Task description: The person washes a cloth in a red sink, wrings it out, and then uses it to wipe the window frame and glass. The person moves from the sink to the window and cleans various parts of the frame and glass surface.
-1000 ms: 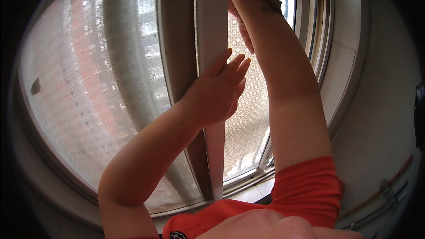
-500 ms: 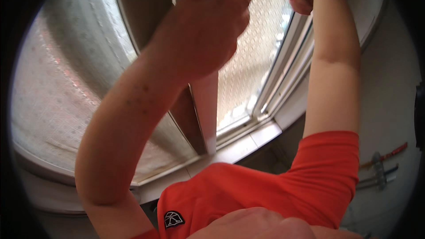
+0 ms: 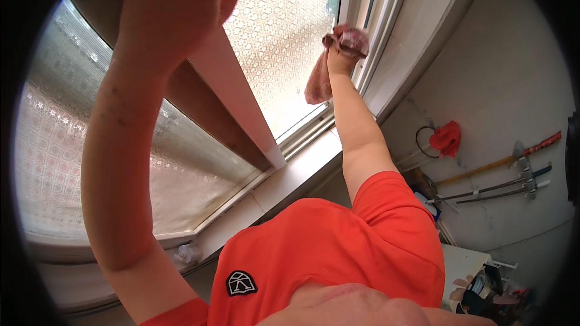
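Observation:
My right hand (image 3: 342, 65) is raised to the right side of the window and closed around a crumpled pinkish rag (image 3: 318, 81). Part of the rag bunches over the fingers and a tail hangs down beside the wrist. Behind it are the white window frame (image 3: 356, 0) and a patterned, frosted pane (image 3: 278, 30). My left hand (image 3: 175, 9) is high at the upper left, in front of the window's middle upright (image 3: 232, 93). Its fingers run past the top edge, so their grip is hidden; one fingertip shows at the hand's right side.
A tiled sill (image 3: 241, 211) runs below the window. On the right wall are a red cloth (image 3: 446, 139) by a dark ring, and long-handled tools (image 3: 483, 172) on a holder. A white cabinet top (image 3: 462, 265) with assorted items stands lower right. A second patterned pane (image 3: 199, 169) is at left.
My right hand with the rag has come down and left into full view. My left hand has moved up and left, its fingers leaving the picture. The whole view has tilted.

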A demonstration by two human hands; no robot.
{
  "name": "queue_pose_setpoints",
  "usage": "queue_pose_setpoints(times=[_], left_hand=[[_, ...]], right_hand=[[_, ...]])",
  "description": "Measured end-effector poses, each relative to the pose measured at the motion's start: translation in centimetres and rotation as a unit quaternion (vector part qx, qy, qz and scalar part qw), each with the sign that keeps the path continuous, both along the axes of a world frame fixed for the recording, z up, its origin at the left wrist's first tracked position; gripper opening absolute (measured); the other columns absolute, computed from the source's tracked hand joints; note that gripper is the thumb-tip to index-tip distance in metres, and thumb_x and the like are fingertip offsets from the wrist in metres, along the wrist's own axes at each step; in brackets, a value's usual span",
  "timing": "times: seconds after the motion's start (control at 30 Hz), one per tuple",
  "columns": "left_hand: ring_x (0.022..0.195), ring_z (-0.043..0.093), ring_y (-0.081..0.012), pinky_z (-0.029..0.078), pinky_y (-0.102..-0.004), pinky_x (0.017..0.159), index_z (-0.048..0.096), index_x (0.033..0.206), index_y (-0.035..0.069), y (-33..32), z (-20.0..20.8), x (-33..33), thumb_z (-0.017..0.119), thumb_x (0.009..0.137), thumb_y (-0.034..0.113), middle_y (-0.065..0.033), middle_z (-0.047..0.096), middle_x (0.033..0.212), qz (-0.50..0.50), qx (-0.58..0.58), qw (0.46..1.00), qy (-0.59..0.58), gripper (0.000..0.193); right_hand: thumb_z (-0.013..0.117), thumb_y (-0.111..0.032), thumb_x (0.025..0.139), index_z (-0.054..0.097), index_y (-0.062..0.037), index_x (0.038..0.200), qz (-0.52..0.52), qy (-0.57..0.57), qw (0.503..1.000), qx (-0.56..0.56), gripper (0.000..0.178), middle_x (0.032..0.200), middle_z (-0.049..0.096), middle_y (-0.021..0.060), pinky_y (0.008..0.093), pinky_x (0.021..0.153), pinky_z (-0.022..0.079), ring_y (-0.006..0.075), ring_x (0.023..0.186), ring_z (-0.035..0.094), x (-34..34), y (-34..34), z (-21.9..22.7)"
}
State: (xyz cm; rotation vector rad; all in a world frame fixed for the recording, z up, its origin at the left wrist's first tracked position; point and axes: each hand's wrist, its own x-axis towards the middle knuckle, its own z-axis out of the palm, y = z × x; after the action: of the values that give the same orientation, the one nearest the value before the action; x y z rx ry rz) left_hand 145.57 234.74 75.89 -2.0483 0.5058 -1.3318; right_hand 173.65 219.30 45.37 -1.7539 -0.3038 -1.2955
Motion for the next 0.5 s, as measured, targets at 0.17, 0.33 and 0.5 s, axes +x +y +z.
queue_pose_setpoints(times=[0.17,0.33,0.5], left_hand=[[0.131,0.050,-0.0290,0.025,-0.0543,0.120,0.071,0.103,0.004,0.0,-0.6,-0.4,0.071,0.074,0.012,-0.0146,0.062,0.126,0.018,0.038,0.999,-0.017,0.030],[0.138,0.044,-0.0201,0.021,-0.0541,0.119,0.063,0.130,0.016,2.7,-5.4,0.1,0.067,0.088,0.023,-0.0017,0.054,0.144,0.079,0.023,0.991,0.107,0.043],[0.135,0.048,-0.0170,0.018,-0.0562,0.118,0.068,0.120,0.018,1.2,-12.9,-0.7,0.064,0.091,0.031,0.0004,0.058,0.140,0.096,-0.020,0.986,0.134,0.032]], right_hand=[[0.075,-0.017,0.084,0.066,-0.0050,0.100,-0.014,0.169,0.985,-0.029,0.022,0.100,0.067,0.0105,0.0366,0.085,0.053,0.0295,0.097,0.064,-0.5,-5.3,-10.6],[0.080,-0.024,0.082,0.068,-0.0046,0.103,0.156,-0.015,0.985,0.078,0.031,0.099,0.069,0.0107,0.0371,0.085,0.053,0.0274,0.096,0.067,-0.3,-5.6,-1.2],[0.075,-0.035,0.079,0.059,-0.0057,0.122,0.129,-0.124,0.982,-0.058,0.054,0.124,0.061,0.0212,0.0485,0.102,0.043,0.0404,0.118,0.056,3.2,-2.8,2.2]])
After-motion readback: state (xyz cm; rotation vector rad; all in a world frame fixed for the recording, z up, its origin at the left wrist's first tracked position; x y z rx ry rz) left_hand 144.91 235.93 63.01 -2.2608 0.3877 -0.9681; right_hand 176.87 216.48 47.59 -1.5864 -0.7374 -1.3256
